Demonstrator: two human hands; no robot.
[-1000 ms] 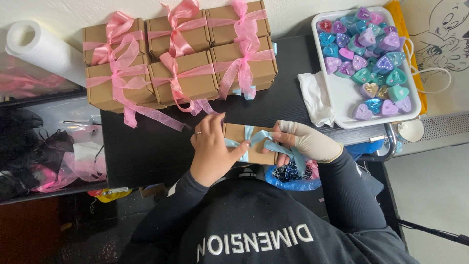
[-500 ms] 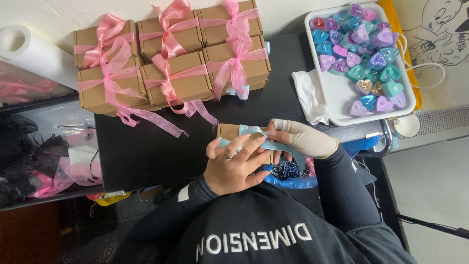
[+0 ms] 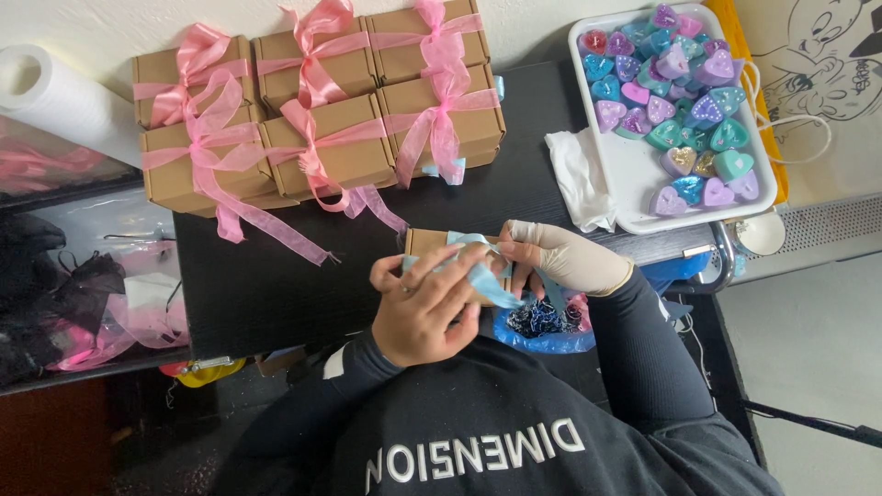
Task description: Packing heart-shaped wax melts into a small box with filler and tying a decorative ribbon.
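The fingers (image 3: 439, 276) of the left hand (image 3: 424, 312) are curled and pinch a light blue ribbon (image 3: 478, 274), low in the middle of the frame. The right hand (image 3: 562, 259), in a pale glove, lies just beside it; its fingers close on the same ribbon and press on the small brown box (image 3: 430, 242) under it. So both hands are grasping the ribbon, and the box sits at the near edge of the black table (image 3: 276, 294), mostly hidden by them.

I judge that the tying of the ribbon on this box is in hand: a band already goes across the lid, but I see no finished bow. The next move, I think, asks for a steady pull on both ends while the box is kept from sliding, and then the forming of loops.

Farther out, in the upper left and upper middle of the frame, six boxes with pink bows (image 3: 322, 110) stand close together. In the upper right a white tray (image 3: 634, 197) holds many heart-shaped pieces (image 3: 671, 101) in purple, teal and pink, with a white cloth (image 3: 579, 179) touching its left side. A white roll (image 3: 64, 101) lies at the far left.
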